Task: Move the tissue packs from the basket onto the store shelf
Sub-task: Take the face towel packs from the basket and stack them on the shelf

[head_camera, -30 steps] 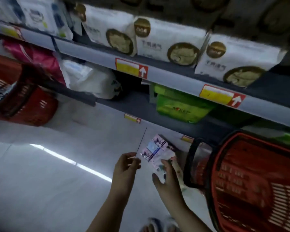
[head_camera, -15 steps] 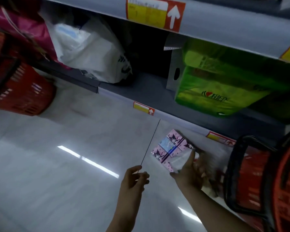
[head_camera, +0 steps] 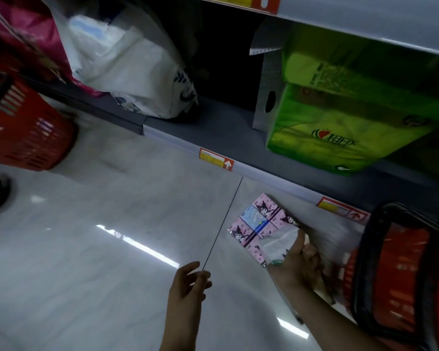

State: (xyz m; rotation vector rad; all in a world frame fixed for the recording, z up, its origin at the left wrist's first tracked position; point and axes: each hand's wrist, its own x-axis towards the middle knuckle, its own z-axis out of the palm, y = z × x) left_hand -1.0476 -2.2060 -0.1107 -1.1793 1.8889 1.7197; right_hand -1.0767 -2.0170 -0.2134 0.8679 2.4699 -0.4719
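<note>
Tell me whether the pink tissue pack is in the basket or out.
Out: the right hand holds the pink tissue pack over the floor, left of the red basket.

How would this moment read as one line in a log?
right hand: holds pink tissue pack | left hand: empty, fingers loosely curled | pack: above floor, below bottom shelf | red basket: right

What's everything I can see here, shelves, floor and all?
tissue pack: one, pink and blue cartoon print, over the floor in the right hand
red basket: one, black handle, lower right
second red basket: one, on the floor, left
green pack: one, bottom shelf, right
white bag: one, bottom shelf, left
pink bag: one, behind the white bag
price tags: several, red and yellow, on shelf edges
left hand: empty, fingers loosely curled
right hand: gripping the tissue pack
</note>
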